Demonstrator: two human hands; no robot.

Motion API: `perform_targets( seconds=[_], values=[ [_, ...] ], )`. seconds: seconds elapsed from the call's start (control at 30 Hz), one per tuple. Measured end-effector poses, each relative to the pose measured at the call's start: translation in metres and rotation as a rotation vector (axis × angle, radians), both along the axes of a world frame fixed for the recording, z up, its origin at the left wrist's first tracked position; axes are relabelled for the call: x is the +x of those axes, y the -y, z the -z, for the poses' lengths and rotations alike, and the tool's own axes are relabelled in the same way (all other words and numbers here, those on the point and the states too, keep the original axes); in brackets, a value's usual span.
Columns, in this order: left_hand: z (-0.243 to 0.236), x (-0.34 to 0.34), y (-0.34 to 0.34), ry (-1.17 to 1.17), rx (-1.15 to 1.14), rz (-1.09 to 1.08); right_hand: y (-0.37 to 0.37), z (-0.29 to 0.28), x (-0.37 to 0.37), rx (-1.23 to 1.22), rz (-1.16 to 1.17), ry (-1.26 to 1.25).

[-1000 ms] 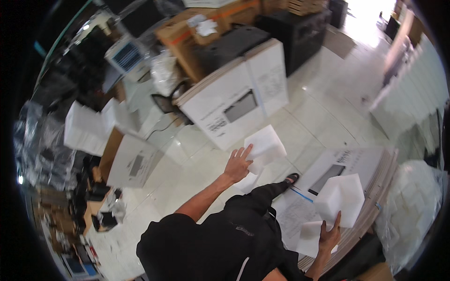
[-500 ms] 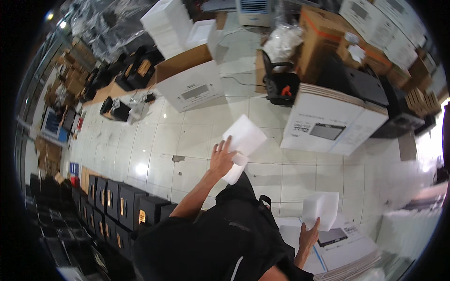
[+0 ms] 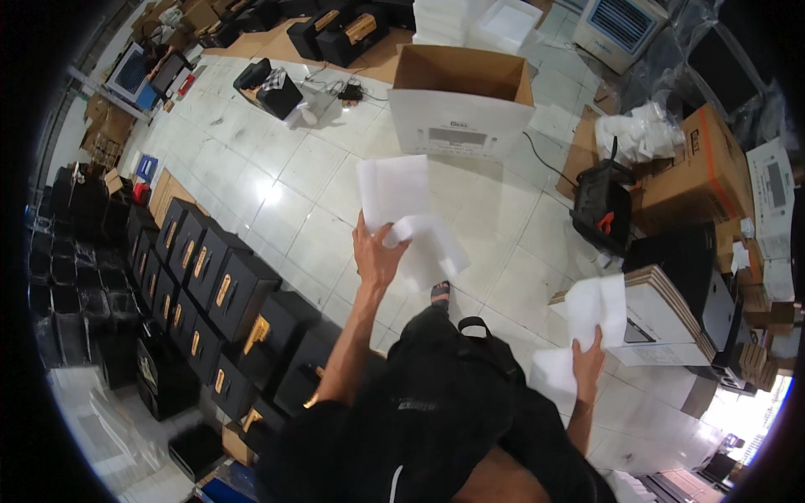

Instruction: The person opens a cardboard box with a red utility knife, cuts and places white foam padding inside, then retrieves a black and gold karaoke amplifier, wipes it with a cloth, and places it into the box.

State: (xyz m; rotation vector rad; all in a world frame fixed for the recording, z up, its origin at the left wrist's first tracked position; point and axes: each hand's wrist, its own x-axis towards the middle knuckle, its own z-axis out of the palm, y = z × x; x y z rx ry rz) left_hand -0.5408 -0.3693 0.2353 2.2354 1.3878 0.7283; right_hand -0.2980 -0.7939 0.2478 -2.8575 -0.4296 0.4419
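In front of me, my left hand (image 3: 377, 256) pinches a white foam sheet (image 3: 394, 186), with a curled, folded part hanging down past the fingers. Out to the right, my right hand (image 3: 589, 367) grips another white foam sheet (image 3: 597, 306) that stands up above the fingers; a further white piece shows below beside the wrist. Beyond the left hand's sheet, apart from it, stands a white carton (image 3: 457, 121) with its top open and brown inside.
Black speaker-like boxes (image 3: 210, 272) stand in rows at left. Flattened cartons (image 3: 662, 318) lean at right, near a black chair (image 3: 602, 205) and a brown carton (image 3: 700, 168). An air cooler (image 3: 620, 29) stands at the back. A cable crosses the tiled floor (image 3: 335, 168).
My view and body have turned left, so the carton and chair appear farther right. Both hands still hold their foam sheets; the right one now shows higher in the picture.
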Motion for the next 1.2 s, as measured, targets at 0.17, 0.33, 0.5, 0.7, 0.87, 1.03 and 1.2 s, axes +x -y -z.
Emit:
perform_targets(
  seconds=[0.17, 0.33, 0.5, 0.7, 0.87, 1.03, 1.2],
  values=[
    [0.008, -0.009, -0.032, 0.047, 0.002, -0.136, -0.129, -0.012, 0.081, -0.031, -0.243, 0.051],
    [0.035, -0.030, -0.068, -0.056, -0.053, -0.276, -0.256, -0.024, 0.144, -0.091, -0.385, 0.009],
    [0.067, -0.032, -0.140, -0.183, -0.103, -0.470, -0.367, -0.006, 0.200, -0.015, -0.421, 0.010],
    [0.076, -0.004, -0.234, -0.226, -0.149, -0.603, -0.502, 0.021, 0.275, 0.011, -0.457, -0.077],
    [0.088, 0.035, -0.314, -0.175, -0.033, -0.590, -0.613, 0.003, 0.329, 0.030, -0.564, -0.102],
    [0.074, 0.099, -0.415, -0.361, -0.118, -0.497, -0.691, -0.004, 0.379, -0.138, -0.590, -0.196],
    [0.122, 0.116, -0.521, -0.441, -0.307, -0.446, -0.748, -0.009, 0.409, -0.260, -0.519, -0.327]
  ],
)
